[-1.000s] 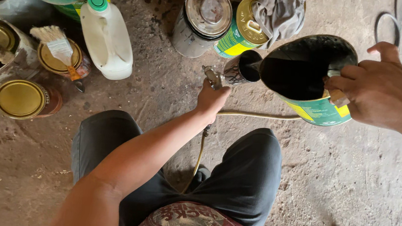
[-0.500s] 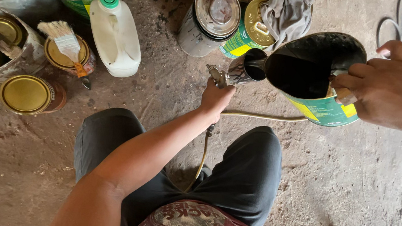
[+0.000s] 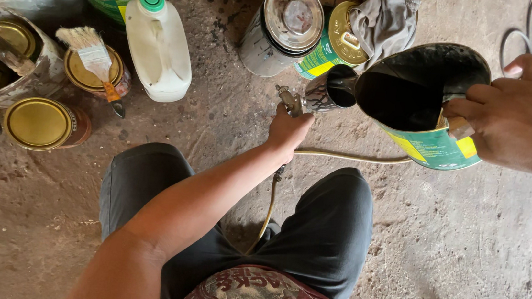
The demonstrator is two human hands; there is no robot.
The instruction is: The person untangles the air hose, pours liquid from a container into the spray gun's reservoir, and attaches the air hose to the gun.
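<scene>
Dark liquid, probably varnish: my right hand [image 3: 521, 122] is gripping the tilted paint tin [image 3: 427, 106], lip touching the spray-gun cup [image 3: 330, 89], while my left hand [image 3: 290, 127] is clenching the gun's handle to steady it.

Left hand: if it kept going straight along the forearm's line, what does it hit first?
The left hand grips a spray gun and points up the frame. Past the gun, the first thing in line looks like the silver lidded can, with the gun's metal cup just to its right. Depth is unclear from one view.
</scene>
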